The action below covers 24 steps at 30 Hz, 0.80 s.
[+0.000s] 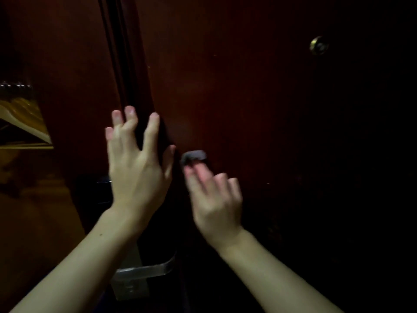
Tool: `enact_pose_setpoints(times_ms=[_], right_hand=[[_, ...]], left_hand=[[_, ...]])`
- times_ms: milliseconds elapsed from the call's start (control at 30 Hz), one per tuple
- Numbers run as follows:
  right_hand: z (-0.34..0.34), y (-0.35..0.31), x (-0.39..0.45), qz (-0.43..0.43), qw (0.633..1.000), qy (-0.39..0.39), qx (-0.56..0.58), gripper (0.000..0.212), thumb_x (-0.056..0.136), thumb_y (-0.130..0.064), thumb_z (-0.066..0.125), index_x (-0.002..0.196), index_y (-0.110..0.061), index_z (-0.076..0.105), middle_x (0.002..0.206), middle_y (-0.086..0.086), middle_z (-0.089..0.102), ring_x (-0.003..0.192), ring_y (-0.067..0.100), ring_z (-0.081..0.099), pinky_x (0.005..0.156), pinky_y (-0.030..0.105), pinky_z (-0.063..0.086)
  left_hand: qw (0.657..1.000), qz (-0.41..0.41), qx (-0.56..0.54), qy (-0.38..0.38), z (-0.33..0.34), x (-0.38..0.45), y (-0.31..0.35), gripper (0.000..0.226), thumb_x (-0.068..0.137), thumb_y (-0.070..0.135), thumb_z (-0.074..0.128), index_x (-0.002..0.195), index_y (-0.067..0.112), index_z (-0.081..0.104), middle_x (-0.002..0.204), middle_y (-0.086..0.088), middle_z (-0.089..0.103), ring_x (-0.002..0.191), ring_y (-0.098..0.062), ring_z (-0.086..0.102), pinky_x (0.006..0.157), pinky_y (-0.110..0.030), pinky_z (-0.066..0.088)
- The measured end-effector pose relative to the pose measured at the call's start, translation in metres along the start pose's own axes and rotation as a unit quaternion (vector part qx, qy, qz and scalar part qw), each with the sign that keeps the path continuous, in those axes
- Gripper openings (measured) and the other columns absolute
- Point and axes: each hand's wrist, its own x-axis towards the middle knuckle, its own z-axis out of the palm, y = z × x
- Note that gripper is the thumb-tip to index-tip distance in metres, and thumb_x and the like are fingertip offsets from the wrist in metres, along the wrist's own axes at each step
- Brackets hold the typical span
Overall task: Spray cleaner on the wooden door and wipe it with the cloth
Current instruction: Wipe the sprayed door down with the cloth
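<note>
Both bare forearms reach up — left hand (137,168) fingers spread wide, right hand (214,197) blurred, fingers loosely extended.

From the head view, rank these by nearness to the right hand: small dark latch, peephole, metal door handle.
From the right hand:
1. small dark latch, at its fingertips, just above.
2. metal door handle, lower left, under the left forearm.
3. peephole, far upper right on the door.

A single head-worn view faces straight at the dark wooden door (225,86) from close range, forearms reaching in from below.
</note>
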Motion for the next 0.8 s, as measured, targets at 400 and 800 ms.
enact_pose_setpoints(times_ms=[400, 800], right_hand=[[-0.028, 0.093, 0.018, 0.155, 0.982, 0.080, -0.074, 0.034, 0.090, -0.012, 0.061, 0.124, -0.015, 0.065, 0.130, 0.005, 0.062, 0.077, 0.027, 0.059, 0.066, 0.041, 0.048], [-0.065, 0.209, -0.028, 0.085, 0.989, 0.062, -0.104, 0.033, 0.093, -0.014, 0.052, 0.123, -0.015, 0.066, 0.124, 0.010, 0.065, 0.070, 0.031, 0.058, 0.065, 0.041, 0.046]], left_hand=[[1.000, 0.011, -0.014, 0.005, 0.021, 0.003, 0.059, 0.057, 0.093, 0.035, 0.053, 0.143, 0.014, 0.037, 0.152, -0.027, 0.019, 0.143, -0.042, 0.010, 0.113, -0.060, 0.005], [0.999, 0.032, -0.031, -0.002, 0.044, 0.021, 0.156, 0.069, 0.088, 0.043, 0.059, 0.147, 0.020, 0.032, 0.154, -0.025, 0.015, 0.143, -0.038, 0.007, 0.113, -0.058, 0.005]])
